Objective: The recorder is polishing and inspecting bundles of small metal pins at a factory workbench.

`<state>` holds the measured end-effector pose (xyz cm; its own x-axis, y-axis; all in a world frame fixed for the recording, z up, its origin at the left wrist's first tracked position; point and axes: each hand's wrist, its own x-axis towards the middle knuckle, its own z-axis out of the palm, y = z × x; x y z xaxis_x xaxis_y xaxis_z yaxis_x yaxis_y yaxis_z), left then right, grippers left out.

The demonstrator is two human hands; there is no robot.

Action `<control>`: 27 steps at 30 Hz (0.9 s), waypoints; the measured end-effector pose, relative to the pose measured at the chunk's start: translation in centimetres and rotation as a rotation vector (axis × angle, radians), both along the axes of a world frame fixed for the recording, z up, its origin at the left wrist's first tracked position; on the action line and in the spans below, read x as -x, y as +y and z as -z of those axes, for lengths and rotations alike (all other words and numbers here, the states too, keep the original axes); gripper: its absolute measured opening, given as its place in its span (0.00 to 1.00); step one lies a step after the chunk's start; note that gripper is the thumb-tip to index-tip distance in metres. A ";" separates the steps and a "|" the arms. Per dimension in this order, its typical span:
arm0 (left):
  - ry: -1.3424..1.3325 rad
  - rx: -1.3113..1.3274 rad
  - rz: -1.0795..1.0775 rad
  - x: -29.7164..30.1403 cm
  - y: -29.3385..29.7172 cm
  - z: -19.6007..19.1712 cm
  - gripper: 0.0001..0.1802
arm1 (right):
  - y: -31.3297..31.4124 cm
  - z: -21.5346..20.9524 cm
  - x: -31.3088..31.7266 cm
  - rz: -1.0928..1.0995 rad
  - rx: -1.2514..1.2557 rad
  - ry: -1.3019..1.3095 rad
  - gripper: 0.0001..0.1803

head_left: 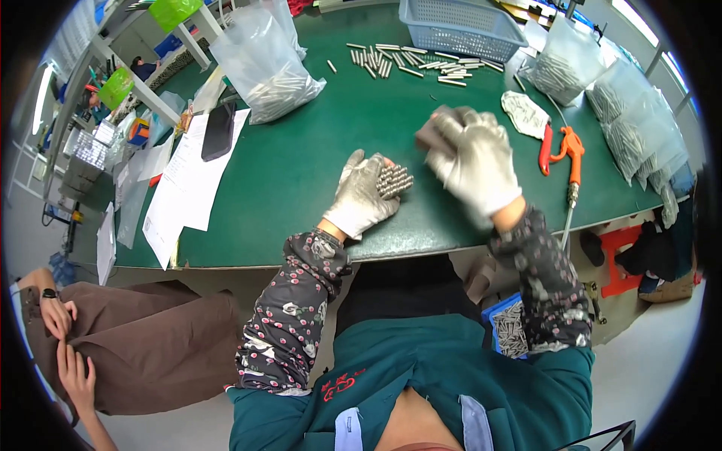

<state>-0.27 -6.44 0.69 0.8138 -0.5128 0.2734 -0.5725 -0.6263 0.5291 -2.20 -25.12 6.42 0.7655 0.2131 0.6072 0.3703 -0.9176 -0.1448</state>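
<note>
Gloved left hand [364,197] cups slim metal pins [394,180] on green table [301,165].

The left hand [365,194] wears a grey knitted cloth glove and holds a bunch of shiny little metal pins [394,180]. The right hand [474,161] has the same rough glove. The green table top [301,165] looks smooth and matt. The blue basket [460,28] is plastic.

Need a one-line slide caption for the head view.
Gloved left hand cups a bundle of metal pins on the green table; gloved right hand raised alongside.
</note>
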 end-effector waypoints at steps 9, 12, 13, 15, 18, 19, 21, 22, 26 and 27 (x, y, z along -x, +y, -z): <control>0.017 0.031 -0.028 0.1 -0.1 -0.4 0.25 | -4.1 1.9 -1.4 0.282 0.080 0.124 0.13; 0.003 0.133 0.005 -0.3 0.4 0.8 0.24 | -5.5 2.6 -1.2 0.342 0.199 -0.001 0.18; 0.083 0.210 0.030 -0.5 0.5 1.3 0.23 | -5.3 2.9 -0.7 0.303 0.200 -0.122 0.20; 0.150 0.280 0.047 -0.5 0.8 1.3 0.23 | -2.7 2.0 0.6 0.139 0.015 -0.086 0.23; 0.563 0.796 0.028 0.1 0.8 1.2 0.24 | 1.7 3.2 1.0 -0.317 -0.536 0.485 0.25; 0.438 0.722 0.045 -0.2 0.9 1.4 0.25 | 3.0 3.3 0.9 -0.315 -0.554 0.506 0.25; 0.407 0.627 0.004 -0.6 1.0 1.6 0.26 | 4.3 4.6 0.5 -0.324 -0.571 0.528 0.26; 0.401 0.625 -0.004 -0.8 1.2 1.7 0.26 | 4.7 5.4 0.2 -0.299 -0.627 0.493 0.25; 0.237 0.347 -0.091 -0.8 2.1 1.8 0.31 | 5.6 5.0 0.3 -0.294 -0.673 0.519 0.25; 0.269 0.354 -0.099 -0.5 2.1 1.3 0.32 | 5.4 4.9 0.2 -0.300 -0.656 0.570 0.25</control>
<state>0.24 -4.30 -0.62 0.9202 -0.3422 0.1902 -0.3320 -0.4247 0.8422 -2.40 -19.71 1.56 0.9542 0.1974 0.2246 0.2927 -0.4635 -0.8364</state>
